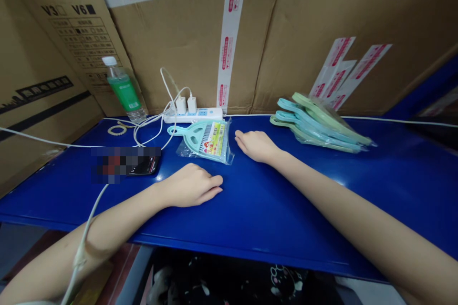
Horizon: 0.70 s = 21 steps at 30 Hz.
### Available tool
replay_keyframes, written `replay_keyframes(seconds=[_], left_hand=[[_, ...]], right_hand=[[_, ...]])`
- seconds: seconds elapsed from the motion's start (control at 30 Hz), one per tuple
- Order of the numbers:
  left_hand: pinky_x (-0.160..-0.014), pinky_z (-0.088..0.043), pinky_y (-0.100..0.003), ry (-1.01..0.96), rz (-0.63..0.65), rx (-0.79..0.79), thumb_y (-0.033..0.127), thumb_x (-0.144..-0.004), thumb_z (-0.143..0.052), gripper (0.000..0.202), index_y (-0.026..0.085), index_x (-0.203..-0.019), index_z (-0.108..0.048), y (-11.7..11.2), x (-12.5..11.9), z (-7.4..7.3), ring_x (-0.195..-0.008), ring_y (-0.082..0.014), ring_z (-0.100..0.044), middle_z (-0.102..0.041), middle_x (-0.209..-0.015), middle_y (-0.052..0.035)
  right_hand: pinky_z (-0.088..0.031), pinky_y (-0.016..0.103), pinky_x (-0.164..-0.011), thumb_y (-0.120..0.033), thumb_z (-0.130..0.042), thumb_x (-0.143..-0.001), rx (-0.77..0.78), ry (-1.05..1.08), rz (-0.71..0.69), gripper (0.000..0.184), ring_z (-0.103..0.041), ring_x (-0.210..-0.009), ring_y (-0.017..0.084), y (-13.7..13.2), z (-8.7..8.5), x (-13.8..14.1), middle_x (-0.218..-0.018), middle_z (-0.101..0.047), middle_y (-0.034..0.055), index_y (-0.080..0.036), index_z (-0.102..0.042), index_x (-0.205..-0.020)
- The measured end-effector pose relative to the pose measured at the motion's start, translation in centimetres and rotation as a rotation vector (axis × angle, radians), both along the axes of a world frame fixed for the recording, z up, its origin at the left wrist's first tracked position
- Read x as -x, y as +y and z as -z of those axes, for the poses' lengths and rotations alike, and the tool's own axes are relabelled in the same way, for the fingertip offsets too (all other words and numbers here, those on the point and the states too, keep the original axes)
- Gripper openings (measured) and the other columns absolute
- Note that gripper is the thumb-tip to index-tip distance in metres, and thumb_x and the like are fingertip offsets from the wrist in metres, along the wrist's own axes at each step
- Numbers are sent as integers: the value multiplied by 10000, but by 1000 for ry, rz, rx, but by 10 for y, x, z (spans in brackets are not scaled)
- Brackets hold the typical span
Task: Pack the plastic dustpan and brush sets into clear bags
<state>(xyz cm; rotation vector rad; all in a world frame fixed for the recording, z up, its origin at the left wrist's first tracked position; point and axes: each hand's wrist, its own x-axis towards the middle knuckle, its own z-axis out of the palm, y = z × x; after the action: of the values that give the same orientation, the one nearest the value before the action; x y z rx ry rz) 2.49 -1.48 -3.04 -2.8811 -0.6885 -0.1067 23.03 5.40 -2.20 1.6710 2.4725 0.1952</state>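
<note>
My left hand (191, 185) rests on the blue tabletop (257, 219), its fingers curled in and nothing seen in it. Farther up and to the right, my right hand (257, 147) is also curled closed on the table, with no object showing in it. Just left of my right hand, apart from it, lies a light blue dustpan and brush set (200, 138) in clear plastic with a bright label. Beyond my right wrist is a pile of several wrapped green and blue dustpan sets (318, 124). Neither hand touches any of these sets.
A power strip (211, 115) with two white chargers and tangled white cables (143, 128) stands at the back. Left are a water bottle (125, 93), a beaded bracelet (117, 128) and a partly blurred phone (145, 166). Cardboard (179, 47) walls the rear; a cable crosses my left forearm.
</note>
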Motion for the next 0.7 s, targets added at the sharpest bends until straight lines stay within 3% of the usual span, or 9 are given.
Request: replay_keyframes(seconds=[0.7], left_hand=[[-474,-295,-268,-6,0,8,263,-961,-391,253,189,-740,-490,-1,0,-1,-460,-135,-510,-525,-522,34]], right_hand=[[-393,333,-674,-266,-203,-973,-3,2,-3,386,-665,-928,294,0,0,0,-976,-702,181,-141,-509,-1172]])
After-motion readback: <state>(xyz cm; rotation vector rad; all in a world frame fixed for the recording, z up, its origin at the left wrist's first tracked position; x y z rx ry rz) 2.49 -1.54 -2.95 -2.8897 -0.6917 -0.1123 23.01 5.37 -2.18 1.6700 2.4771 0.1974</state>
